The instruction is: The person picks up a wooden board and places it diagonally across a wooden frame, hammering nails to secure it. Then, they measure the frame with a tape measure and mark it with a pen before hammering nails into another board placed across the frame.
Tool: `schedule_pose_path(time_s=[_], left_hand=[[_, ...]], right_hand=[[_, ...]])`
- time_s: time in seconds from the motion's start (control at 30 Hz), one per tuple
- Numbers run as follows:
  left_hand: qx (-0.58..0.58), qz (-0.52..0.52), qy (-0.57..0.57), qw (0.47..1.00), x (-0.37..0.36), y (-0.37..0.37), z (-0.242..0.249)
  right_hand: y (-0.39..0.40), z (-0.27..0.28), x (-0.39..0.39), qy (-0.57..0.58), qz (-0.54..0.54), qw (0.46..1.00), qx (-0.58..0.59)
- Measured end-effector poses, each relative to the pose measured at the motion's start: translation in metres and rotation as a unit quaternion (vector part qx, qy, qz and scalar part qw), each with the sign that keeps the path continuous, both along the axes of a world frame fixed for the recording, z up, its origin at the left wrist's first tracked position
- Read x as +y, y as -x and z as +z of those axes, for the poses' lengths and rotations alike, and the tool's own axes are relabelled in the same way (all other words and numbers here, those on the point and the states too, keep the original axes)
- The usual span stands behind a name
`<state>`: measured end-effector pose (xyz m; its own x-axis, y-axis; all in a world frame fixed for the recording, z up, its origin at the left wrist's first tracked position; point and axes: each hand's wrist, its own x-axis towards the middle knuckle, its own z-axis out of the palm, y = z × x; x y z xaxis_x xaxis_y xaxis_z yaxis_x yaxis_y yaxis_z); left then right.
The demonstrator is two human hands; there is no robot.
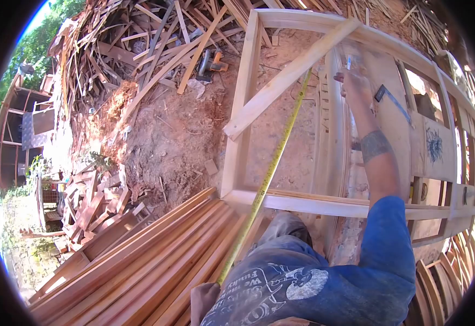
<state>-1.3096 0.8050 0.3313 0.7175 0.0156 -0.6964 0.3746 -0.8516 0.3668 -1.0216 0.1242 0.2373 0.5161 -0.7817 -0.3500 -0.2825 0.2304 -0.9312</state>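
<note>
My left hand [205, 300] is low in the view, beside my shirt, closed at the near end of a yellow measuring tape [273, 165]. The tape slants up across a wooden frame [313, 202] to a diagonal wooden brace [297, 76], where its far end meets the brace's edge. Stretched forward over the frame, my right hand [355, 87] has its fingers closed around a slim pen [349, 61], whose exact kind is hard to make out. Right of that hand, a try square [394, 104] with a dark stock and metal blade lies on a board.
Long planks [156, 255] are stacked at the lower left, beside my body. Scrap wood strips [140, 49] heap up at the back, near an orange and black tool [212, 64] on the dirt. Offcuts [93, 204] pile at the left. More framed panels [433, 141] extend rightward.
</note>
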Motion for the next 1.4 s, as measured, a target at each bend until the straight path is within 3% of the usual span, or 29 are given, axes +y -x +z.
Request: schedule_pose_path(time_s=[0.07,0.2,0.3,0.37,0.47,0.57,0.67,0.73,0.8,0.9,0.97,1.13,1.23,1.4], left_hand=[[0.029,0.027,-0.013,0.999,-0.027,-0.018,0.020],[0.063,0.108,-0.026,0.992,-0.050,-0.040,0.037],[0.073,0.087,-0.036,0.993,-0.062,-0.054,0.037],[0.079,0.125,0.005,0.989,-0.062,-0.049,0.029],[0.083,0.143,0.032,0.986,-0.059,-0.043,0.018],[0.090,0.153,0.034,0.983,-0.054,-0.031,0.001],[0.074,0.139,0.027,0.987,-0.062,-0.030,-0.011],[0.060,0.131,0.019,0.989,-0.074,-0.037,-0.006],[0.068,0.130,0.011,0.989,-0.085,-0.048,0.003],[0.059,0.126,0.027,0.990,-0.077,-0.042,-0.008],[0.052,0.140,0.031,0.988,-0.077,-0.041,-0.009],[0.036,0.116,0.028,0.992,-0.083,-0.046,-0.005],[0.095,0.175,0.033,0.979,-0.089,-0.056,0.000],[0.064,0.130,0.028,0.989,-0.079,-0.052,-0.010]], right_hand=[[-0.007,-0.028,-0.029,-0.012,0.030,0.999,-0.017],[-0.014,-0.022,-0.035,-0.007,0.026,0.999,-0.033],[-0.026,-0.014,-0.029,0.010,0.018,0.999,-0.033],[-0.034,-0.005,-0.018,0.029,0.044,0.998,-0.032],[-0.054,0.000,-0.002,0.116,0.055,0.990,-0.050],[-0.076,0.018,0.018,0.225,0.140,0.964,-0.035],[-0.119,0.031,0.044,0.239,0.208,0.948,0.026],[-0.163,0.015,0.052,0.149,0.235,0.961,0.011],[-0.194,0.020,0.079,0.246,0.213,0.943,0.074],[-0.234,-0.014,0.098,0.184,0.230,0.948,0.116],[-0.259,-0.053,0.100,0.210,0.229,0.943,0.122],[-0.264,-0.060,0.112,0.307,0.173,0.918,0.182],[-0.261,-0.063,0.105,0.319,0.184,0.912,0.183],[-0.259,-0.074,0.104,0.323,0.143,0.926,0.134]])
